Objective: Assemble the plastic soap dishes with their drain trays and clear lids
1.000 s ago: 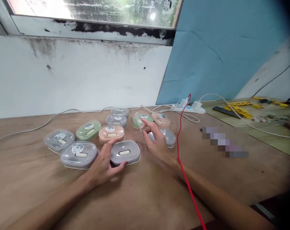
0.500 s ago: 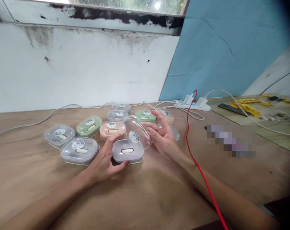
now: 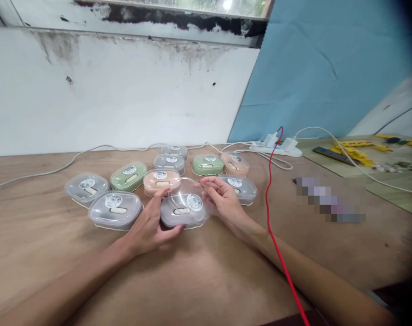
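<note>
Near the table's front lies a grey oval box (image 3: pixel 169 219) with a cream oval piece in its top. My left hand (image 3: pixel 147 228) is closed around its left end, thumb at the front and fingers behind. Over the box, a clear plastic lid (image 3: pixel 194 202) with a round sticker is tilted, its far right edge raised. Pinched in the fingertips of my right hand (image 3: pixel 225 199) is that raised edge. How far the lid touches the box I cannot tell. Just behind stands a pink lidded box (image 3: pixel 162 182); another grey lidded box (image 3: pixel 114 211) is left of my left hand.
More lidded boxes stand around, among them a green box (image 3: pixel 128 177) and a grey box (image 3: pixel 244 190) beside my right hand. A red cable (image 3: pixel 269 208) crosses over my right forearm. A power strip (image 3: pixel 290 151) and yellow parts (image 3: pixel 353 151) lie at the back right.
My right hand has brought the clear lid down and leftward, from upright beside the grey box to over it. My left hand keeps its hold.
</note>
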Available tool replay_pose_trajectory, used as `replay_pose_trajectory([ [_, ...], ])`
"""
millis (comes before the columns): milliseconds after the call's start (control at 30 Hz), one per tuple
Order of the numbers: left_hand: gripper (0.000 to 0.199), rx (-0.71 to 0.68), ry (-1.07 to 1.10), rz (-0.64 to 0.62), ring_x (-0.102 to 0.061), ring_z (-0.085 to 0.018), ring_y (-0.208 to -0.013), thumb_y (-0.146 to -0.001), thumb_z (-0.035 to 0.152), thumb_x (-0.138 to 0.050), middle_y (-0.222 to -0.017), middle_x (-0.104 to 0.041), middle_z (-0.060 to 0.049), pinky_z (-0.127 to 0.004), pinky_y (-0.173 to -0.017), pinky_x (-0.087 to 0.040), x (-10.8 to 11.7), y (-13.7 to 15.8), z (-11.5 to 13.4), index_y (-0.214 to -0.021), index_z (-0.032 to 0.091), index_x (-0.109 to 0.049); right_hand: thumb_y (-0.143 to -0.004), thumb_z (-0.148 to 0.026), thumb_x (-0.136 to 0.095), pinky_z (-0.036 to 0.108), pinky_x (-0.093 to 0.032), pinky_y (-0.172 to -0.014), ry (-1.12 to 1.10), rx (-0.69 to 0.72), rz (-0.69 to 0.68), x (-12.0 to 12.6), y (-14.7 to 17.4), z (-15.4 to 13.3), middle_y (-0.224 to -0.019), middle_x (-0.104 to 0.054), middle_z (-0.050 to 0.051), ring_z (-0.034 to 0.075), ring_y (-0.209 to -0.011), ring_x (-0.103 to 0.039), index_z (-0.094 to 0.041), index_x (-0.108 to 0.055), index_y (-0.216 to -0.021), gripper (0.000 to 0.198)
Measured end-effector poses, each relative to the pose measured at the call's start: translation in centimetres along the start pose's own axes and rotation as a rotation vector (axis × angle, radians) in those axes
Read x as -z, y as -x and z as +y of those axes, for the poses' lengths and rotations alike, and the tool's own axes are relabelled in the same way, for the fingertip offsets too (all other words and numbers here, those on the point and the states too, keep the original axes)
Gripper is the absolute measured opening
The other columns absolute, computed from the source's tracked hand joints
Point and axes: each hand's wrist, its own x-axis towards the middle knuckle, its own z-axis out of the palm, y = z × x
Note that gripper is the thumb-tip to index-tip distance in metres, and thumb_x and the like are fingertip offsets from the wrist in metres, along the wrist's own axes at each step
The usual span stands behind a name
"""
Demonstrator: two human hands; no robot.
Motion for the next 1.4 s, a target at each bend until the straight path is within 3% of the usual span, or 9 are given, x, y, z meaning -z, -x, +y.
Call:
replay_pose_trajectory([
  [167,0.078,-0.001,0.021,0.01,-0.063,-0.037,-0.137,-0.09,0.044,-0.081,-0.149,-0.059,-0.018,-0.055,-0.114,-0.054,0.0,-0.1,0.0,-0.151,0.026,-0.035,-0.094,-0.053,-0.072,0.028,-0.05,-0.059,0.124,0.091,0.05,0.0,0.0,0.6,-0.102,-0.075,0.005,0.016,-0.069,-0.066,-0.025,-0.067,-0.108,0.031],
  [300,0.088,-0.021,0.115,0.007,-0.062,-0.036,-0.138,-0.088,0.042,-0.085,-0.154,-0.056,-0.017,-0.057,-0.117,-0.053,0.1,-0.2,0.1,-0.156,0.029,-0.031,-0.096,-0.045,-0.071,0.032,-0.057,-0.072,0.235,0.186,0.072,0.2,0.1,0.4,-0.104,-0.074,0.005,0.019,-0.08,-0.069,-0.024,-0.069,-0.103,0.023],
  [500,0.082,-0.159,0.027,-0.088,-0.05,-0.041,-0.152,-0.095,0.039,-0.081,-0.169,-0.038,-0.016,-0.059,-0.12,-0.051,0.2,0.0,0.1,-0.164,0.037,-0.036,-0.087,-0.044,-0.082,0.033,-0.057,-0.073,0.281,0.138,0.021,0.2,0.2,0.6,-0.094,-0.075,0.004,0.02,-0.082,-0.07,-0.024,-0.07,-0.1,0.027],
  [733,0.067,-0.116,0.016,-0.079,-0.052,-0.041,-0.149,-0.094,0.041,-0.081,-0.162,-0.042,-0.015,-0.057,-0.115,-0.056,-0.2,0.3,-0.1,-0.154,0.035,-0.051,-0.094,-0.06,-0.072,0.034,-0.053,-0.066,0.324,0.1,0.005,-0.1,0.6,0.4,-0.086,-0.076,0.004,0.021,-0.074,-0.068,-0.023,-0.074,-0.093,0.037],
  [867,0.067,-0.109,0.021,-0.05,-0.053,-0.04,-0.148,-0.094,0.04,-0.081,-0.159,-0.043,-0.014,-0.056,-0.115,-0.057,-0.3,0.4,-0.3,-0.154,0.037,-0.051,-0.079,-0.054,-0.09,0.037,-0.056,-0.073,0.447,0.094,-0.138,-0.2,1.3,-0.4,-0.101,-0.08,0.005,0.023,-0.084,-0.072,-0.026,-0.077,-0.105,0.041],
  [1033,0.065,-0.1,0.028,-0.026,-0.049,-0.038,-0.151,-0.095,0.041,-0.081,-0.159,-0.042,-0.012,-0.053,-0.117,-0.056,-0.4,0.4,-0.6,-0.153,0.039,-0.052,-0.064,-0.045,-0.102,0.048,-0.057,-0.103,0.506,0.223,-0.295,-0.2,1.7,-0.9,-0.128,-0.077,0.007,0.032,-0.119,-0.072,-0.028,-0.076,-0.124,0.068],
  [1167,0.068,-0.102,0.034,-0.026,-0.047,-0.037,-0.153,-0.095,0.043,-0.082,-0.161,-0.041,-0.012,-0.054,-0.121,-0.052,-0.3,0.1,-0.7,-0.154,0.038,-0.049,-0.069,-0.036,-0.1,0.051,-0.054,-0.11,0.562,0.288,-0.308,-0.1,1.7,-0.8,-0.137,-0.073,0.007,0.033,-0.128,-0.069,-0.031,-0.072,-0.131,0.069],
  [1267,0.088,-0.116,0.066,-0.017,-0.044,-0.039,-0.154,-0.086,0.047,-0.09,-0.163,-0.042,-0.013,-0.058,-0.124,-0.047,-0.3,-0.2,-0.7,-0.158,0.036,-0.04,-0.071,-0.032,-0.096,0.051,-0.054,-0.112,0.543,0.371,-0.345,0.1,1.6,-0.6,-0.139,-0.072,0.009,0.033,-0.13,-0.068,-0.029,-0.069,-0.135,0.07],
  [1400,0.094,-0.057,0.166,-0.013,-0.055,-0.039,-0.145,-0.084,0.048,-0.091,-0.158,-0.052,-0.013,-0.059,-0.121,-0.049,-0.2,-0.3,-0.7,-0.159,0.035,-0.035,-0.068,-0.031,-0.095,0.053,-0.05,-0.117,0.547,0.515,-0.444,0.5,1.2,-0.5,-0.144,-0.07,0.01,0.035,-0.137,-0.064,-0.028,-0.063,-0.143,0.081],
])
